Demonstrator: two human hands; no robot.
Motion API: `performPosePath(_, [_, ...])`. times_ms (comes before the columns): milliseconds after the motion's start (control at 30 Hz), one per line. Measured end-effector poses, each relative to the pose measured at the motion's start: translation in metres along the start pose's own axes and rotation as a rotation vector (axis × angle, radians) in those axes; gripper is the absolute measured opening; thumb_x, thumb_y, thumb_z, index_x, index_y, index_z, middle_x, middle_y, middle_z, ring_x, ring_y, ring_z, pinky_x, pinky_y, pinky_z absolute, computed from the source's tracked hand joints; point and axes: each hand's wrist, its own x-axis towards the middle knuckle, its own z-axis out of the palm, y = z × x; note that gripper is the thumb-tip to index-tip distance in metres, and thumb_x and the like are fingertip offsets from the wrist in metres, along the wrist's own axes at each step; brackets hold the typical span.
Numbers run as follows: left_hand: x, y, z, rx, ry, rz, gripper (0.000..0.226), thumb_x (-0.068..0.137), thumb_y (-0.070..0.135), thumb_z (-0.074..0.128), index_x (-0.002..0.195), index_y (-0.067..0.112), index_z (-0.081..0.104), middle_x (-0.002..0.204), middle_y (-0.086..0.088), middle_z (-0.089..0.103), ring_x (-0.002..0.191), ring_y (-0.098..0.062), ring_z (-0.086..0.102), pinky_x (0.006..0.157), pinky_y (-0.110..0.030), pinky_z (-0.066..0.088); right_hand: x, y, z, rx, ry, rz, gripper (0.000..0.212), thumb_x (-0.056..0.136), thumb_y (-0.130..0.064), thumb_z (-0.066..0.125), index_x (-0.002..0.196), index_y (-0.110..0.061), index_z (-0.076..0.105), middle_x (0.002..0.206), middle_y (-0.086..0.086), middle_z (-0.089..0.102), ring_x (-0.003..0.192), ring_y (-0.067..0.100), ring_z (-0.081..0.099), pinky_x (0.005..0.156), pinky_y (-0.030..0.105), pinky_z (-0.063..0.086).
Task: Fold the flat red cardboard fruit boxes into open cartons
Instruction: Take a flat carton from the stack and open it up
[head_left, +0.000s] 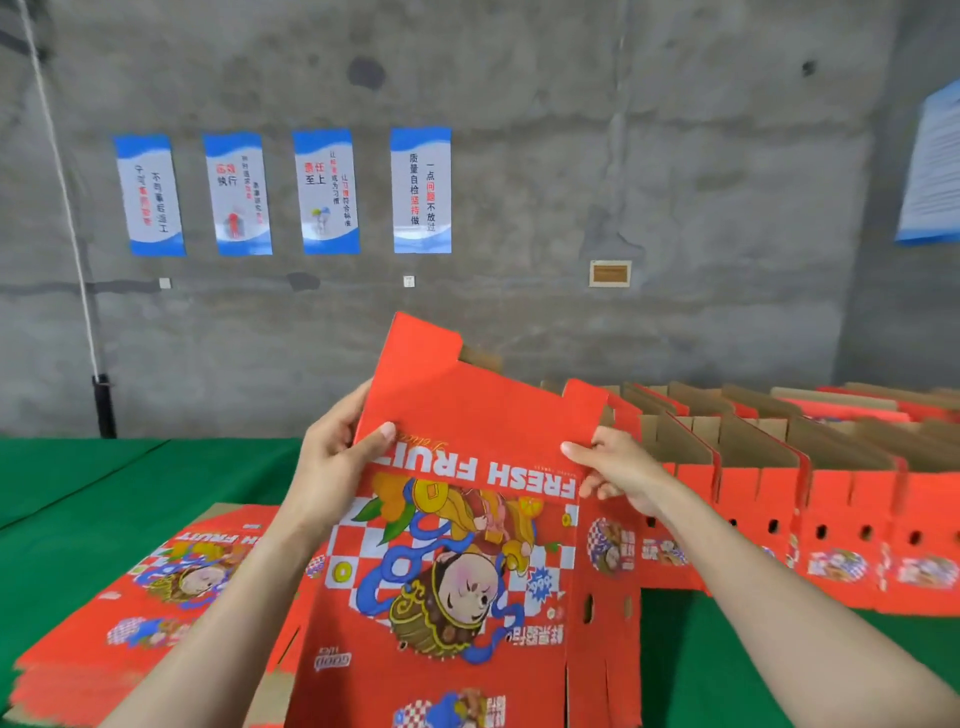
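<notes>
Flat box (457, 545) held upright over table (104, 488) near edge, printed face toward person. Left hand (332, 457) and right hand (618, 467) pinch its side edges, thumbs in front, likely to spread it open. Stack (145, 597) waits near left; folded cartons (810, 483) line right side.

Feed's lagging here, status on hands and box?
Left hand and right hand both gripping the flat box, held upright. Unfolded. Flat stack left, folded cartons right. Nothing blocking.

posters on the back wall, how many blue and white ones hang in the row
4, side by side left to right: first, second, third, fourth. A separate blue sheet hangs at the right edge, partly cropped.
</notes>
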Motion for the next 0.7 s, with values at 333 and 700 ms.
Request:
performPosePath(333, [0.006,-0.054,-0.007,0.147,-0.190,-0.259,0.013,0.096,0.022,0.052,0.100,0.029,0.062,0.095,0.002,0.070,0.083,-0.012,0.068,0.066,-0.024,0.054,-0.042,0.015,-0.040,-0.095,0.118,-0.006,0.034,0.093,-0.049,0.050,0.091,-0.018,0.062,0.075,0.003,0.072,0.046,0.015,0.058,0.041,0.020,0.037])
performPosePath(700, [0.015,-0.077,0.023,0.606,-0.414,-0.609,0.020,0.097,0.023,0.045,0.115,0.031,0.053,0.085,-0.004,0.073,0.065,-0.027,0.072,0.058,-0.030,0.055,-0.076,0.058,-0.051,0.212,0.416,-0.308,0.039,0.080,-0.049,0.058,0.077,-0.011,0.064,0.072,0.012,0.067,0.065,0.024,0.063,0.060,0.034,0.052])
